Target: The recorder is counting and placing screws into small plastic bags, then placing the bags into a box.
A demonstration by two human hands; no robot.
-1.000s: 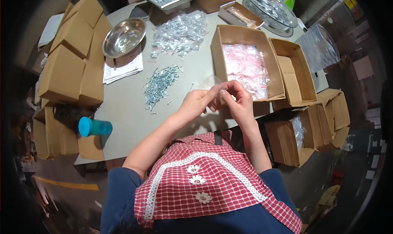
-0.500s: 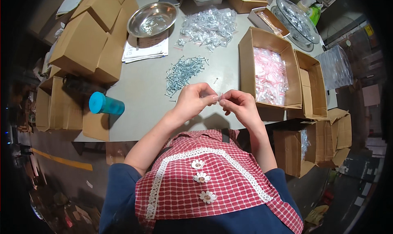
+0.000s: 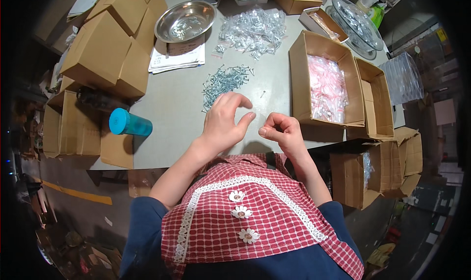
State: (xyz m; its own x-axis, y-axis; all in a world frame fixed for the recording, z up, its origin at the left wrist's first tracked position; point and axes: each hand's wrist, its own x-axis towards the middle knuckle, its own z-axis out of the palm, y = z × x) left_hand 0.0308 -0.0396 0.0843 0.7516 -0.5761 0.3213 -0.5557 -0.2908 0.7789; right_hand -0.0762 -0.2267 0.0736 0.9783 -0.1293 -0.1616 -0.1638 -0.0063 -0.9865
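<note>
My left hand (image 3: 226,120) is open, its thumb and forefinger spread apart with nothing visible between them. It hovers at the near edge of a heap of silvery screws (image 3: 225,83) and covers part of that heap. My right hand (image 3: 283,131) is closed in a pinch to the right of it, thumb against bent fingers. What the pinch holds, if anything, is too small to make out. A single screw (image 3: 263,94) lies on the table beyond the gap between my hands.
Clear bags of hardware (image 3: 252,32) lie behind the screws, beside a steel bowl (image 3: 185,21) on papers (image 3: 176,59). At right stands a carton (image 3: 303,79) of red-edged small bags (image 3: 326,89). A teal bottle (image 3: 130,122) and stacked cartons (image 3: 95,54) occupy the left.
My hands were together, pinching at one spot. The left has opened and drawn away leftward toward the screw heap, while the right stays pinched, slightly lower.
</note>
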